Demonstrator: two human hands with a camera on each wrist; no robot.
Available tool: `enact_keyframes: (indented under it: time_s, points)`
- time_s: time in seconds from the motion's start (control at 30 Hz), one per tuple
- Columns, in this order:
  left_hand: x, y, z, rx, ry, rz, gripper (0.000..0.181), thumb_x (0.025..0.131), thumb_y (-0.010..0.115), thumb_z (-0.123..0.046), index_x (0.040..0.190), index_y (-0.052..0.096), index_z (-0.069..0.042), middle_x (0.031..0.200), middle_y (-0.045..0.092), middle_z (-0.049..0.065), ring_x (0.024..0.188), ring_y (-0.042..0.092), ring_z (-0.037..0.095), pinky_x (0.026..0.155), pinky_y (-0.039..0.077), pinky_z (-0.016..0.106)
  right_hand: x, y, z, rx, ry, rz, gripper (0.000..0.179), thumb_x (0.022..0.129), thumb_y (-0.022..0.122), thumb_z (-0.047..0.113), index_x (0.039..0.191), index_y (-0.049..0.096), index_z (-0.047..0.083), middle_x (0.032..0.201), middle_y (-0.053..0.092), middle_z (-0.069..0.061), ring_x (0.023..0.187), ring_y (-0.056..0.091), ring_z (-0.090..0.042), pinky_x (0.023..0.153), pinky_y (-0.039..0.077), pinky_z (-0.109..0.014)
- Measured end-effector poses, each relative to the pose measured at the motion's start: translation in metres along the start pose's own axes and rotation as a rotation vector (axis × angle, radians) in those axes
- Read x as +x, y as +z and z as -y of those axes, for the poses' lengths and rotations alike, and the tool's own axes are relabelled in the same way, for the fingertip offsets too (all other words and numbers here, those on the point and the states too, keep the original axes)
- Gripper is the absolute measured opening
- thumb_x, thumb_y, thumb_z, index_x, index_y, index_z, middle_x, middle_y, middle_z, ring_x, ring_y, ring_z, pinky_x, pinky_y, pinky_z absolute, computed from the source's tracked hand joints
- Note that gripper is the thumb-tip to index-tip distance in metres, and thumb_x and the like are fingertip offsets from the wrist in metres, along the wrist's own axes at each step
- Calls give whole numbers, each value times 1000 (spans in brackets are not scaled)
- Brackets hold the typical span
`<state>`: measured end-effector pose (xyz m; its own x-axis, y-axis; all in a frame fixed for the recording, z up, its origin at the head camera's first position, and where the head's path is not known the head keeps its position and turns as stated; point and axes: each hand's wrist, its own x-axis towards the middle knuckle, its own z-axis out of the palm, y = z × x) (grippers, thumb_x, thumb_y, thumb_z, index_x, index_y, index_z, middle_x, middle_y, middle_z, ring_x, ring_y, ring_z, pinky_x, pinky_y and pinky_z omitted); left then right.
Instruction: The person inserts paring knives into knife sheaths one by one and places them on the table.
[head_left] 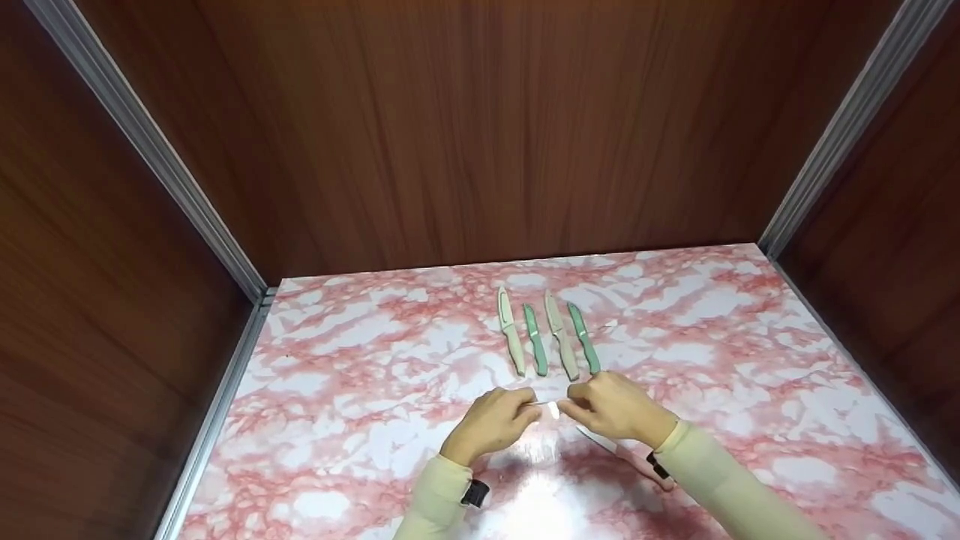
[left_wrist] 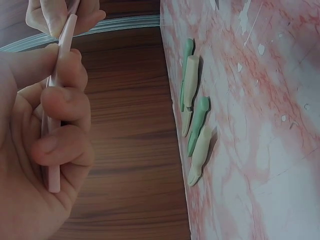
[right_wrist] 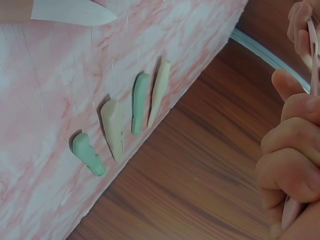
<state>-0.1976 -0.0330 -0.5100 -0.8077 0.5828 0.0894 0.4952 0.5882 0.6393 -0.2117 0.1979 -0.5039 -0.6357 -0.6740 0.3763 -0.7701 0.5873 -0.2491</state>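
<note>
Above the tabletop, my left hand [head_left: 491, 424] curls its fingers round a slim pink blade cover [left_wrist: 65, 40]. My right hand [head_left: 619, 405] grips a pink knife [right_wrist: 292, 212] by its handle, in line with the cover. The two hands face each other, a small gap apart; fingers hide most of both pieces, and how far the blade sits inside cannot be told. Beneath the right wrist lies another pink knife [head_left: 626, 457] with a bare white blade [right_wrist: 75, 11].
Beyond the hands, several covered knives lie in a row: a cream knife [head_left: 511, 330], a green knife [head_left: 535, 339], a beige knife [head_left: 561, 335] and another green knife [head_left: 583, 337]. Wood-grain panels [head_left: 480, 135] enclose the red-and-white marbled table [head_left: 360, 352].
</note>
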Motion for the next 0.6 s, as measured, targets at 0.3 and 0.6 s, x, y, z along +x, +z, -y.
enact_keyframes:
  time_s: [0.3, 0.6]
  points:
    - [1, 0, -1, 11, 7, -22, 20, 97, 54, -26, 81, 56, -16, 57, 32, -11, 48, 29, 3, 47, 29, 20, 1, 1, 0, 8, -8, 7, 41, 95, 57, 33, 59, 39, 25, 53, 25, 19, 44, 23, 6, 42, 21, -15]
    - [1, 1, -1, -15, 4, -11, 20, 98, 53, -27, 82, 56, -16, 57, 33, -10, 48, 30, 3, 47, 29, 19, 1, -1, 0, -1, -21, -7, 42, 94, 59, 30, 58, 38, 24, 53, 23, 19, 44, 23, 6, 42, 20, -14]
